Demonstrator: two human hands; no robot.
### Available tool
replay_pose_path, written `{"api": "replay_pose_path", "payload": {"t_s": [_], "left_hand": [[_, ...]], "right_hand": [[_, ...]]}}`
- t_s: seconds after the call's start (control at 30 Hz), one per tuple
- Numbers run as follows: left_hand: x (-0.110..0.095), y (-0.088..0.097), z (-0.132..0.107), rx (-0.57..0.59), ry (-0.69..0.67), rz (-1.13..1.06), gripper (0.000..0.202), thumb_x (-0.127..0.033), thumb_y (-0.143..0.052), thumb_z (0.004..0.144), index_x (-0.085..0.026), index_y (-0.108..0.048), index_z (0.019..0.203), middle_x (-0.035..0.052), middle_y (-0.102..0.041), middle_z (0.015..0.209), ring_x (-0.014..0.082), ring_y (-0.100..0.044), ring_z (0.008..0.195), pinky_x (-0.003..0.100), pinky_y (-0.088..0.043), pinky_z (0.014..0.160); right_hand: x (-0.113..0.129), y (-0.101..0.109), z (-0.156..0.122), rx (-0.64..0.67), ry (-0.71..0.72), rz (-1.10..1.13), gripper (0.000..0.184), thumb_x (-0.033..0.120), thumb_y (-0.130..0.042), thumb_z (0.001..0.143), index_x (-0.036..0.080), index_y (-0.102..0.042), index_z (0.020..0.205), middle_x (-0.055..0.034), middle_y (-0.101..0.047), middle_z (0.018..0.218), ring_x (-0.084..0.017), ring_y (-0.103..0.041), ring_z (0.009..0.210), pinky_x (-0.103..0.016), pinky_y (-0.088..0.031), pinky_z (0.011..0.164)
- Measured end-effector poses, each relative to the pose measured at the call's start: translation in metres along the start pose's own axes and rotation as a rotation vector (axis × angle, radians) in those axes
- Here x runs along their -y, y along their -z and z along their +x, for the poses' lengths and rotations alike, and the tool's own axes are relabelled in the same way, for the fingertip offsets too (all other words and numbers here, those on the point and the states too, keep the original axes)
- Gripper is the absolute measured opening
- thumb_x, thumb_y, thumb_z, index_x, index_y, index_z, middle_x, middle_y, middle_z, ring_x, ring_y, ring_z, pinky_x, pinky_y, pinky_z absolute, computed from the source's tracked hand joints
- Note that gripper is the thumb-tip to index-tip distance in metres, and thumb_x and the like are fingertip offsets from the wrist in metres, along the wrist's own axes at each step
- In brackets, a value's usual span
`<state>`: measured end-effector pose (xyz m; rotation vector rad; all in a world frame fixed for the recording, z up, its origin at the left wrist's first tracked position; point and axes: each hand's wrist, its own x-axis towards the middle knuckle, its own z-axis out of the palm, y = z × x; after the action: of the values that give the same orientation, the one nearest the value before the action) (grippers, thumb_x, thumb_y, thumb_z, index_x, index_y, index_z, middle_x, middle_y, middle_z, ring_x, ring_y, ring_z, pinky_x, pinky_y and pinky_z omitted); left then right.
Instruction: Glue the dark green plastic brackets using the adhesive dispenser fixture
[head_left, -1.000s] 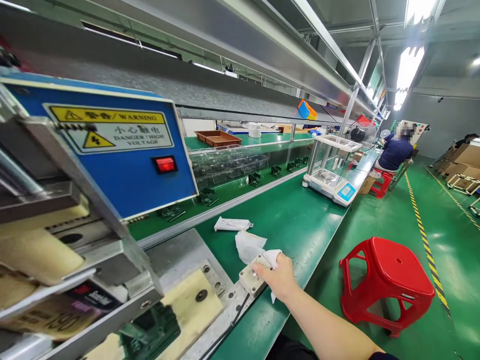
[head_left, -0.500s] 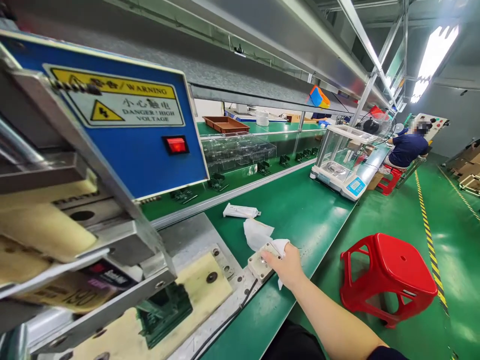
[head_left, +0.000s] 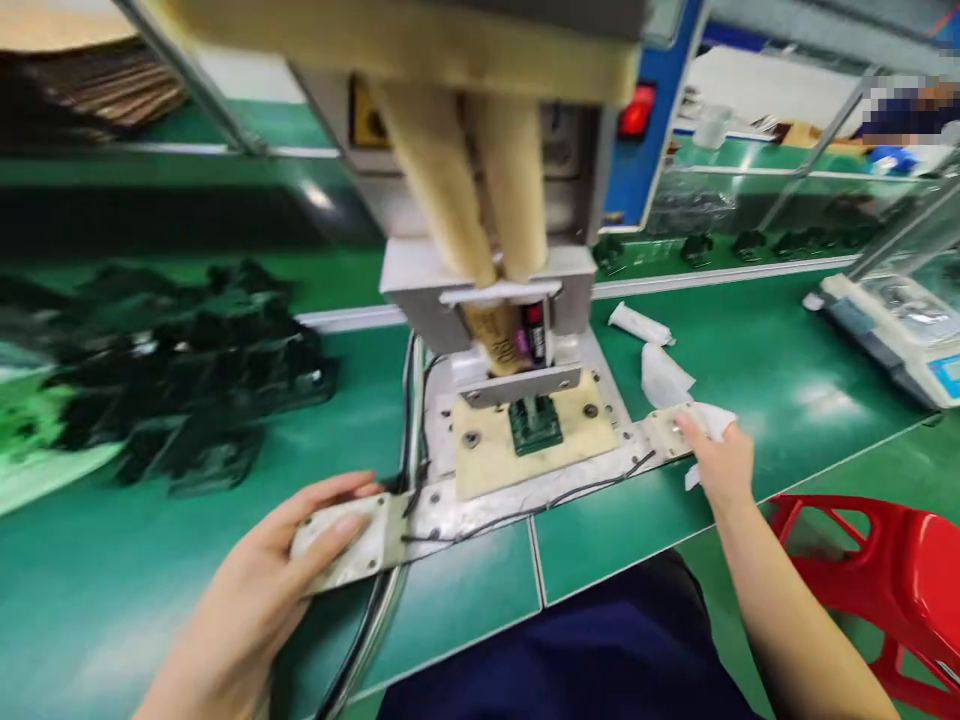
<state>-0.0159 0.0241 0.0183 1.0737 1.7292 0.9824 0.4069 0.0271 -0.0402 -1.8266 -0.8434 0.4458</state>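
**Cloth meets press fixture on the line**

I am clasping the left mounting block (head_left: 337,540) at 10 o'clock with my left hand (head_left: 255,590), fingers spread wide around it, while my right hand (head_left: 724,460) is pinching a white cloth (head_left: 712,420) narrowly onto the right mounting block (head_left: 664,432) at 2 o'clock. A green component (head_left: 534,425) is sitting at 12 o'clock on the cream base plate (head_left: 495,450), beneath the press head (head_left: 480,290). I appear to be wiping; the next move seems to call for working the cloth along the fixture.

The view swung onto the press (head_left: 480,270), and the left hand (head_left: 251,570) appeared on its left end block (head_left: 341,540)
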Motion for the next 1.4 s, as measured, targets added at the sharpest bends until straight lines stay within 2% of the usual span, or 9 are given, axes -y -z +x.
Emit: {"api": "replay_pose_path", "payload": {"t_s": [0.13, 0.6, 0.7, 0.83, 0.9, 0.97, 1.07, 1.23, 1.4], "left_hand": [[0.011, 0.005, 0.004, 0.078, 0.115, -0.213, 0.074, -0.061, -0.101, 0.050, -0.022, -0.075, 0.108, 0.0020, -0.075, 0.103, 0.0145, -0.062, 0.079, 0.016, -0.052, 0.064], [0.014, 0.002, 0.001, 0.031, 0.051, -0.219, 0.073, -0.058, -0.099, 0.059, -0.021, -0.071, 0.116, 0.0046, -0.072, 0.111, 0.0188, -0.062, 0.091, 0.019, -0.053, 0.071], [0.000, 0.001, -0.004, -0.030, -0.044, -0.037, 0.067, -0.057, -0.093, 0.066, -0.021, -0.069, 0.118, 0.0067, -0.072, 0.121, 0.0234, -0.064, 0.103, 0.024, -0.054, 0.078], [-0.043, -0.008, -0.013, -0.234, -0.249, 0.511, 0.060, -0.064, -0.078, 0.075, -0.028, -0.069, 0.122, 0.0031, -0.070, 0.127, 0.0216, -0.066, 0.079, 0.036, -0.056, 0.084], [-0.065, -0.020, -0.012, -0.156, -0.404, 0.571, 0.067, -0.069, -0.076, 0.073, -0.027, -0.069, 0.124, 0.0040, -0.070, 0.128, 0.0260, -0.069, 0.086, 0.043, -0.056, 0.094], [-0.080, -0.037, -0.006, 0.049, -0.503, 0.518, 0.078, -0.070, -0.079, 0.069, -0.024, -0.065, 0.131, 0.0069, -0.068, 0.133, 0.0343, -0.068, 0.113, 0.048, -0.051, 0.108], [-0.087, -0.065, 0.012, 0.353, -0.442, 0.484, 0.094, -0.065, -0.084, 0.063, -0.022, -0.055, 0.141, 0.0116, -0.062, 0.143, 0.0392, -0.058, 0.133, 0.053, -0.047, 0.115], [-0.080, -0.094, 0.037, 0.542, -0.340, 0.348, 0.077, -0.059, -0.084, 0.067, -0.019, -0.057, 0.126, 0.0164, -0.067, 0.129, 0.0383, -0.063, 0.124, 0.057, -0.050, 0.111], [-0.094, -0.093, 0.032, 0.649, -0.190, 0.049, 0.058, -0.048, -0.091, 0.065, -0.019, -0.065, 0.108, 0.0093, -0.072, 0.110, 0.0293, -0.068, 0.107, 0.047, -0.054, 0.104]], "right_hand": [[0.000, 0.003, 0.002, -0.063, 0.025, 0.000, 0.064, 0.068, -0.083, 0.059, 0.014, -0.081, 0.093, -0.0129, -0.080, 0.088, -0.032, -0.076, 0.085, -0.043, -0.059, 0.079], [0.003, 0.005, -0.002, -0.057, 0.079, 0.018, 0.060, 0.064, -0.085, 0.066, 0.012, -0.082, 0.096, -0.0128, -0.081, 0.090, -0.031, -0.076, 0.086, -0.040, -0.060, 0.074], [0.007, 0.009, -0.001, -0.060, 0.035, 0.008, 0.060, 0.064, -0.087, 0.064, 0.013, -0.082, 0.093, -0.0132, -0.081, 0.090, -0.033, -0.076, 0.086, -0.042, -0.060, 0.074], [0.005, 0.012, 0.000, -0.037, -0.012, 0.021, 0.062, 0.065, -0.088, 0.061, 0.014, -0.082, 0.097, -0.0135, -0.081, 0.094, -0.035, -0.076, 0.092, -0.044, -0.060, 0.078], [0.001, 0.011, -0.001, -0.045, -0.021, 0.034, 0.063, 0.065, -0.089, 0.061, 0.014, -0.082, 0.097, -0.0137, -0.081, 0.094, -0.035, -0.076, 0.091, -0.044, -0.060, 0.078], [-0.003, 0.009, -0.002, -0.059, -0.032, 0.044, 0.063, 0.065, -0.089, 0.060, 0.014, -0.083, 0.096, -0.0137, -0.081, 0.093, -0.034, -0.076, 0.089, -0.043, -0.060, 0.076], [-0.007, 0.008, -0.004, -0.069, -0.036, 0.049, 0.063, 0.063, -0.091, 0.060, 0.013, -0.083, 0.097, -0.0137, -0.081, 0.094, -0.035, -0.076, 0.090, -0.041, -0.060, 0.074], [-0.005, 0.010, -0.006, -0.031, -0.050, 0.048, 0.063, 0.062, -0.090, 0.062, 0.013, -0.082, 0.101, -0.0137, -0.081, 0.097, -0.035, -0.076, 0.093, -0.038, -0.061, 0.071], [0.001, 0.009, -0.007, -0.042, -0.068, 0.057, 0.062, 0.062, -0.091, 0.060, 0.014, -0.083, 0.098, -0.0130, -0.081, 0.096, -0.036, -0.076, 0.094, -0.040, -0.061, 0.074]]}}
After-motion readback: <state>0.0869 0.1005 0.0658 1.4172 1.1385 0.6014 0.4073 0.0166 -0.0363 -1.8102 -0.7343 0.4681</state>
